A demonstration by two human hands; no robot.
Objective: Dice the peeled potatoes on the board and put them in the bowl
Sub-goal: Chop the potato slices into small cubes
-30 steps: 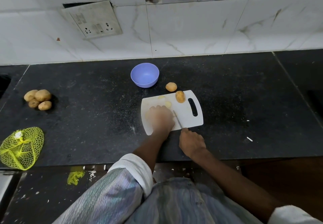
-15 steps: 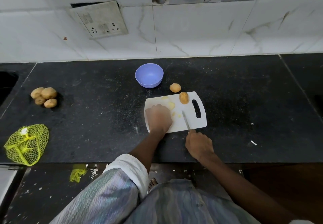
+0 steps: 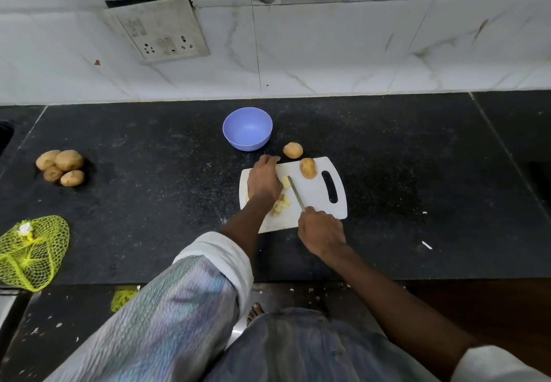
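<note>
A white cutting board lies on the black counter. Pale diced potato pieces sit on its left half. My left hand reaches over the board's far left part, its fingers stretched toward a potato piece at the far edge; what it touches is hidden. My right hand grips a knife whose blade lies across the board's middle. One whole potato stands on the board's far side, another potato lies just behind it. The empty purple bowl stands behind the board.
Several unpeeled potatoes lie at the counter's left. A yellow net bag sits at the front left edge. A tiled wall with a socket plate closes the back. Small white scraps lie to the right.
My left hand has moved from the near left of the board toward its far edge, uncovering diced pieces. The knife has shifted with my right hand across the board.
</note>
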